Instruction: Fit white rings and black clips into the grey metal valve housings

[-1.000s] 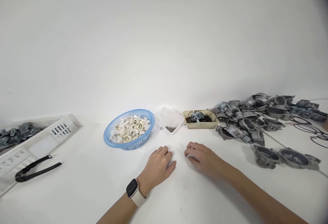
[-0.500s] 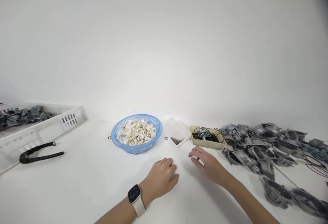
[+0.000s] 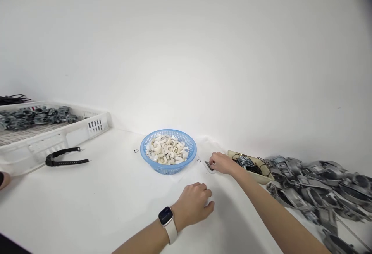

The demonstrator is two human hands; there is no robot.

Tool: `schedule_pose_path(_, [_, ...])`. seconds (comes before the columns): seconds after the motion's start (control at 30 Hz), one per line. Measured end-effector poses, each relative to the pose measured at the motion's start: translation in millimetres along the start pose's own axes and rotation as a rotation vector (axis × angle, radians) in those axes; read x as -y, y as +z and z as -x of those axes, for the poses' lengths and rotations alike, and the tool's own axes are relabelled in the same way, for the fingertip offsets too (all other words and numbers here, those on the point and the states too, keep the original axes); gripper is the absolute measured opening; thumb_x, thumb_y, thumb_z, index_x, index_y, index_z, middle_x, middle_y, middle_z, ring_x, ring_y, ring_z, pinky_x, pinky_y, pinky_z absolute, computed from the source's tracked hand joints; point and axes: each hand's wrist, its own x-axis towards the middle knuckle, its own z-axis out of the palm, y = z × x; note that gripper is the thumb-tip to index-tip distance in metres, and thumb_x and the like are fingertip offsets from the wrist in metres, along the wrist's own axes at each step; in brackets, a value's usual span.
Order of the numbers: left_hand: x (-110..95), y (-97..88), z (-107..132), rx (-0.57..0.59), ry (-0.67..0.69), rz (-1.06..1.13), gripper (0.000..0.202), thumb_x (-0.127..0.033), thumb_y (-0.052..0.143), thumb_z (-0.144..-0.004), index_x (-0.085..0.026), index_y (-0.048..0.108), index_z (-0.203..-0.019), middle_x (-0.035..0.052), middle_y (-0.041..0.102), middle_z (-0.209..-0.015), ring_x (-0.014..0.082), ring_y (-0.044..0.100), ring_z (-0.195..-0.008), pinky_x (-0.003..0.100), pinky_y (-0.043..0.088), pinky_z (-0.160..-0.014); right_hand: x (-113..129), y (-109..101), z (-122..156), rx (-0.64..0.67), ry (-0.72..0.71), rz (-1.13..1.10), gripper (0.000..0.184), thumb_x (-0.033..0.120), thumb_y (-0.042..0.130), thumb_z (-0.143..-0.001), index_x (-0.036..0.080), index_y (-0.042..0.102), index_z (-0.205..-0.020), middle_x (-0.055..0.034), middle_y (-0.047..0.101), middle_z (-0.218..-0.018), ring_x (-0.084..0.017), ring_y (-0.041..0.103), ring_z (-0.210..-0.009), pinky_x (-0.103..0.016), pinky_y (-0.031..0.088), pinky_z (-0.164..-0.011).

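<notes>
My left hand point(image 3: 194, 204), with a smartwatch on the wrist, rests on the white table with its fingers curled under and nothing visible in them. My right hand point(image 3: 220, 163) reaches forward to a small heap of tiny dark metal pins point(image 3: 207, 164) lying on a clear plastic sheet, and its fingertips are pinched together at the heap. A blue plastic basket point(image 3: 151, 161) full of white curved pieces stands just left of the pins. A beige tray point(image 3: 264, 177) with black rings and a metal part sits right behind my right hand.
A heap of grey cast metal housings point(image 3: 314, 184) spreads along the right side. A white slotted crate point(image 3: 58, 137) with grey parts stands at the left, a black strap point(image 3: 62, 157) in front of it. Two small black rings point(image 3: 136, 151) lie near the basket. Another person's fingertip shows at the far left edge.
The view has swung left and up. My right hand moved forward from the bare table to the pin heap and pinched there. My left hand stayed resting on the table.
</notes>
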Motion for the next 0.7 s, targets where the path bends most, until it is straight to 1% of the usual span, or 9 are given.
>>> schedule_pose_path(0.1, [0,0.2,0,0.009,-0.003,0.007,0.020,-0.036,0.055,-0.095,-0.020,0.062,-0.085,0.0044,0.065,-0.086,0.0213,0.065,-0.084,0.031,0.052,-0.068,-3,2,-8,0.049,0.014,-0.013,0.016,0.012,0.064,-0.075,0.021,0.078,-0.076,-0.0076,0.075,-0.082,-0.023,0.068,-0.079,-0.027,0.041,-0.065])
schedule_pose_path(0.3, [0,-0.7,0,0.007,0.000,0.026,0.019,-0.037,0.056,-0.093,-0.020,0.063,-0.088,0.0044,0.066,-0.087,0.0217,0.065,-0.083,0.032,0.052,-0.067,-12,7,-12,0.087,-0.011,-0.063,0.018,0.012,0.061,-0.076,0.021,0.077,-0.076,-0.0046,0.075,-0.083,-0.020,0.067,-0.080,-0.025,0.040,-0.067])
schedule_pose_path(0.43, [-1,0.0,0,-0.004,0.003,0.032,0.018,-0.036,0.056,-0.093,-0.020,0.063,-0.089,0.0048,0.066,-0.087,0.0219,0.065,-0.083,0.032,0.052,-0.067,-13,8,-10,0.088,-0.040,-0.116,0.017,0.012,0.059,-0.078,0.020,0.073,-0.076,-0.0032,0.074,-0.082,-0.018,0.064,-0.076,-0.025,0.039,-0.066])
schedule_pose_path(0.53, [-1,1.7,0,-0.008,0.004,0.033,0.017,-0.035,0.056,-0.093,-0.020,0.063,-0.089,0.0055,0.066,-0.088,0.0216,0.066,-0.084,0.031,0.052,-0.067,-14,8,-7,0.066,-0.053,-0.179,0.015,0.013,0.057,-0.080,0.019,0.069,-0.075,-0.0033,0.072,-0.082,-0.017,0.062,-0.074,-0.025,0.039,-0.066])
schedule_pose_path(0.7, [0,3.8,-1,-0.019,0.006,0.025,0.018,-0.035,0.056,-0.093,-0.020,0.063,-0.087,0.0048,0.066,-0.087,0.0221,0.066,-0.083,0.032,0.052,-0.066,-20,9,2,-0.045,-0.049,-0.338,0.016,0.023,0.051,-0.087,0.018,0.065,-0.081,-0.0042,0.069,-0.084,-0.018,0.059,-0.077,-0.029,0.043,-0.072])
